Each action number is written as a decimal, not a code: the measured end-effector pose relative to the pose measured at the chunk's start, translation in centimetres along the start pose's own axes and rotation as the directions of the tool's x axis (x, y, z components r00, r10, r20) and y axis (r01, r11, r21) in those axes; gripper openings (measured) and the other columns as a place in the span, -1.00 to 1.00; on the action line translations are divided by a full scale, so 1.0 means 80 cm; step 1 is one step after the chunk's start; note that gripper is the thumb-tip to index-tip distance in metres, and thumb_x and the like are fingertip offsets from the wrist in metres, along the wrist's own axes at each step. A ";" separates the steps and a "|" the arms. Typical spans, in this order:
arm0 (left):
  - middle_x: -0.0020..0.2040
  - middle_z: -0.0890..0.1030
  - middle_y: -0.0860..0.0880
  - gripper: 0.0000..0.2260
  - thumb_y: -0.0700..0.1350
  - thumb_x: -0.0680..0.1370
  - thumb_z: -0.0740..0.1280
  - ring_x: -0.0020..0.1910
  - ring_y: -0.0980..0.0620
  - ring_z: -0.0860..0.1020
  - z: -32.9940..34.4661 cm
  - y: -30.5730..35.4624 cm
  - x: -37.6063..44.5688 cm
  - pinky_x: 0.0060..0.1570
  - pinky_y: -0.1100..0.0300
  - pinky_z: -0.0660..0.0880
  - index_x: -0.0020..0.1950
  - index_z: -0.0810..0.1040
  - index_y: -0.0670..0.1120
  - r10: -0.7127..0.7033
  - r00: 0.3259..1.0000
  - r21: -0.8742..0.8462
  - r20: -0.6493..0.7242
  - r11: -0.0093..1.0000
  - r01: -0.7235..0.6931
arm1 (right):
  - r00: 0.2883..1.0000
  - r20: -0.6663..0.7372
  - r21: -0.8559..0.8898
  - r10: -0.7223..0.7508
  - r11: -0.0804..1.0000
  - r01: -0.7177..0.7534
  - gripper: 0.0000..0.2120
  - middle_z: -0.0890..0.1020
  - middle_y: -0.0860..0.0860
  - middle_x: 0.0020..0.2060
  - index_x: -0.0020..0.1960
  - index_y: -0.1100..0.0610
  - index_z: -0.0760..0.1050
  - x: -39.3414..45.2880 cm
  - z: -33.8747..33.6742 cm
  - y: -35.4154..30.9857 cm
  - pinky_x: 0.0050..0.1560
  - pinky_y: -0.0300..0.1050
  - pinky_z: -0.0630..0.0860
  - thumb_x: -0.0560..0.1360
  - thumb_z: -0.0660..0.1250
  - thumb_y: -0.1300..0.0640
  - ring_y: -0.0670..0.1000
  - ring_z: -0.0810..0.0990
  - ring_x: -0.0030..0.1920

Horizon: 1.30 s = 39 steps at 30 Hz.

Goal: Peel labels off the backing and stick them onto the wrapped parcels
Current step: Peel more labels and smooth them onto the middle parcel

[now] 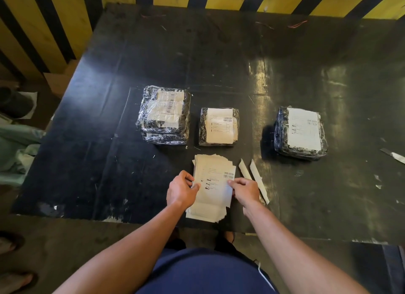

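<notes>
A loose stack of white label sheets (210, 210) lies at the near edge of the black table. Both hands hold the top label sheet (215, 184), which shows a barcode and printed lines. My left hand (180, 189) pinches its left edge and my right hand (245, 189) pinches its right edge. Three plastic-wrapped parcels sit farther back, each with a white label on top: a stack of parcels on the left (163, 115), a smaller parcel in the middle (219, 126), and a third parcel on the right (301, 132).
Two peeled backing strips (255, 177) lie just right of the label stack. A blade-like tool (394, 155) rests at the table's right edge. The black table (109, 129) stands against a yellow-and-black striped wall (43, 26). Someone's sandalled feet (15, 278) show at lower left.
</notes>
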<state>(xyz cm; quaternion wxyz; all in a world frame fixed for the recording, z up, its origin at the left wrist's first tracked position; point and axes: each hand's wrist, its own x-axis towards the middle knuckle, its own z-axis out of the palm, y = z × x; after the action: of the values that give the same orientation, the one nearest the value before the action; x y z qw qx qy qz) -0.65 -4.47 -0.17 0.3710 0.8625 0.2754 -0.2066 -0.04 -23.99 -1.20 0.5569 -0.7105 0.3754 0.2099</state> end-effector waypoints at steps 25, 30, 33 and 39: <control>0.07 0.76 -0.05 -0.87 -0.12 0.67 0.35 0.15 -0.09 0.70 -0.127 0.094 -0.064 0.27 -0.20 0.59 0.13 0.68 -0.10 0.306 0.940 -0.634 0.151 0.760 -0.146 | 0.810 0.322 0.318 -0.491 0.862 0.396 -0.86 0.74 0.19 -0.03 0.00 0.14 0.70 -0.129 -0.071 -0.132 0.01 -0.07 0.50 0.57 0.44 0.08 0.09 0.61 -0.09; 0.08 0.74 -0.09 -0.86 -0.13 0.69 0.31 0.20 -0.18 0.65 -0.144 0.104 -0.074 0.32 -0.25 0.51 0.04 0.66 -0.10 0.317 0.940 -0.655 0.125 0.738 -0.162 | 0.780 0.343 0.363 -0.523 0.840 0.404 -0.85 0.72 0.27 -0.11 0.00 0.26 0.66 -0.132 -0.090 -0.170 -0.17 -0.13 0.43 0.63 0.31 0.28 0.06 0.60 -0.20; 0.04 0.74 -0.09 -0.84 -0.13 0.69 0.30 0.15 -0.18 0.63 -0.150 0.108 -0.079 0.23 -0.18 0.50 0.00 0.66 -0.08 0.320 0.941 -0.665 0.109 0.727 -0.170 | 0.765 0.369 0.360 -0.528 0.840 0.406 -0.82 0.72 0.25 -0.14 -0.06 0.23 0.66 -0.135 -0.093 -0.183 -0.21 -0.14 0.42 0.63 0.29 0.29 0.05 0.59 -0.24; 0.00 0.74 -0.06 -0.83 -0.13 0.70 0.28 0.09 -0.12 0.62 -0.153 0.109 -0.082 0.15 -0.07 0.47 0.00 0.64 -0.10 0.339 0.935 -0.651 0.102 0.734 -0.195 | 0.739 0.406 0.346 -0.538 0.839 0.421 -0.85 0.71 0.19 -0.20 -0.12 0.22 0.63 -0.140 -0.093 -0.190 -0.26 -0.22 0.43 0.61 0.34 0.29 0.02 0.57 -0.28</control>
<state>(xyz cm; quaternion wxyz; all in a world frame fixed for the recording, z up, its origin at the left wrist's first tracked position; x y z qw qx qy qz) 1.65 -2.39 15.92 0.6915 0.6909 0.1595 -0.1380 3.70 -26.20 18.60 0.7469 -0.6369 0.0473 0.1852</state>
